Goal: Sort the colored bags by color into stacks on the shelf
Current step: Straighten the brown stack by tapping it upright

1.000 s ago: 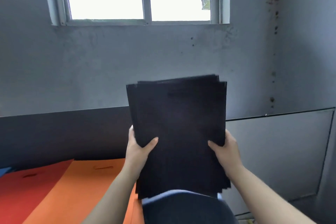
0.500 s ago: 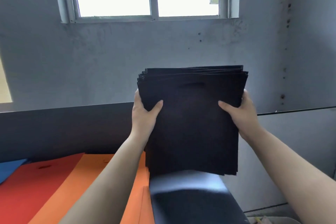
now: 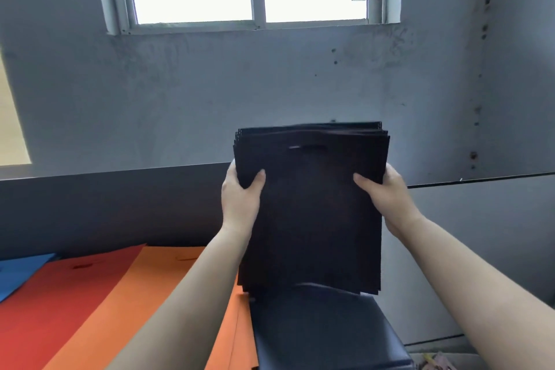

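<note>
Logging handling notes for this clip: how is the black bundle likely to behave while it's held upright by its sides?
The black bags probably hold fairly stiff as a bundle: they stand upright between the left hand and right hand without sagging. The staggered top edges suggest loose sheets that may slide or fan apart. It seems light enough, gripped only at its edges.

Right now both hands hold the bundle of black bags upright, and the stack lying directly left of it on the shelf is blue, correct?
Not quite. In the head view, the left hand and right hand do hold the black bags upright, but the stack directly left is orange; the blue stack lies farthest left.
</note>
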{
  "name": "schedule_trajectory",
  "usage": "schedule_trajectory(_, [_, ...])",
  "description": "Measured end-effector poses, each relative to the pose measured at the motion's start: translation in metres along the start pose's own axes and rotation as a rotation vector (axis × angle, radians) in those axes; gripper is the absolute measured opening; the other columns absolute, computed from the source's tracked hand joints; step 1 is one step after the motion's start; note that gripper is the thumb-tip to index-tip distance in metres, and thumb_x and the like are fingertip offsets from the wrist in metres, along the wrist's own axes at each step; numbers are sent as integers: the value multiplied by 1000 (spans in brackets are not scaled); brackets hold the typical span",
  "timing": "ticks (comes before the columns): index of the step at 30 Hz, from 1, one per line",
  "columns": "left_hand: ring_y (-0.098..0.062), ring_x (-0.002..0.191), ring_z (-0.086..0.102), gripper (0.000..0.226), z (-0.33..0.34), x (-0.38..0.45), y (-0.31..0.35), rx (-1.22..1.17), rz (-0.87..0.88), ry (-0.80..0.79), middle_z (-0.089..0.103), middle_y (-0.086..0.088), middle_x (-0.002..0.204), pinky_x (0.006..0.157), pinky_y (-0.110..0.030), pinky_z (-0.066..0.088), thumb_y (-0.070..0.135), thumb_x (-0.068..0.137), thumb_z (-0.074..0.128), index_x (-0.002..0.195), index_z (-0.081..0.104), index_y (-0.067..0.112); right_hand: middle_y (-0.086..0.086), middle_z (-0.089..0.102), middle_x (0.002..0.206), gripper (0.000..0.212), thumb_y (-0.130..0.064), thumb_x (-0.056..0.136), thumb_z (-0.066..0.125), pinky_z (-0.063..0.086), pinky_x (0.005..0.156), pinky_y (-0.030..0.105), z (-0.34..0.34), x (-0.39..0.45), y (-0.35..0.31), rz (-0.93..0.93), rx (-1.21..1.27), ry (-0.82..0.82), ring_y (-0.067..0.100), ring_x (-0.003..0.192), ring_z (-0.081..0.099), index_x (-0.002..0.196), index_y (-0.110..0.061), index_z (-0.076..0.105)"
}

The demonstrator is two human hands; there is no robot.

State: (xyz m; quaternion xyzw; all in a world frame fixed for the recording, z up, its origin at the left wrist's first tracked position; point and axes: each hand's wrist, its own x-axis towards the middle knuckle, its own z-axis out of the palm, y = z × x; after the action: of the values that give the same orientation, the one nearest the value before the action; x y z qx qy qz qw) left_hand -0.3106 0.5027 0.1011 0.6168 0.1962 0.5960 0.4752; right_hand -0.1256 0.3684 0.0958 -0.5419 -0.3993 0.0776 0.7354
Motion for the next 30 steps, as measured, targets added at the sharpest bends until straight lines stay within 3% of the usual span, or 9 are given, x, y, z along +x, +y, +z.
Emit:
schedule_trajectory(4, [-15,99,66,27,-11,-2,-5,1,-136,-114,70,4,105,93,-41,52,12,84,70,107,63,24,1,69,110,22,-10,84,69,50,73,21,-13,-3,5,122,0,-37,10,93,66,104,-19,66])
schedule_trajectory(7, [-4,112,56,64,-10,5,4,139,46,-67,58,14,122,96,-21,45,13,78,76,134,46,24,-2,65,115,46,-4,82,70,50,87,30,-14,2,-5,14,-34,38,16,109,62,122,-20,55])
schedule_trajectory(10, [2,125,35,92,-8,9,15,269,289,-69,38,12,134,95,-1,26,10,75,78,145,22,32,2,47,138,87,1,80,71,37,108,35,-12,4,-11,-112,-105,38,16,132,42,145,-30,22])
schedule_trajectory(12, [5,125,30,89,-10,12,19,410,446,-107,35,7,138,90,8,21,10,74,79,143,28,33,2,35,140,95,-1,78,74,29,108,31,-15,3,-16,-258,-304,27,11,131,33,147,-33,15])
schedule_trajectory(14, [10,118,29,72,-12,15,22,548,506,-124,36,2,141,86,11,19,13,73,80,136,46,24,3,34,139,87,-3,76,76,27,105,26,-18,5,-20,-389,-507,18,7,124,32,145,-26,28])
schedule_trajectory(22, [-7,104,49,58,-17,19,33,664,444,-81,57,0,113,86,-5,29,23,66,86,118,63,14,13,45,127,60,-12,66,85,25,84,7,-16,10,-25,-384,-693,109,19,109,47,118,-6,56])
schedule_trajectory(26, [-12,109,54,62,-18,21,35,607,335,-68,59,2,114,91,-16,36,25,63,87,119,61,16,6,51,122,69,-15,67,85,31,83,14,-16,8,-24,-304,-598,138,19,108,52,123,-13,47])
schedule_trajectory(28, [-7,108,55,68,-21,16,29,422,151,-76,59,10,116,91,-20,43,26,64,86,123,54,20,-8,56,118,81,-12,69,84,40,92,24,-17,0,-20,-163,-323,82,5,105,57,133,-20,35])
schedule_trajectory(30, [-8,102,63,51,-19,4,19,175,-39,-106,66,13,106,82,-24,50,24,69,84,114,59,24,-11,61,113,71,-8,71,81,46,95,33,-16,-11,-11,-60,-173,50,4,105,60,129,-21,42])
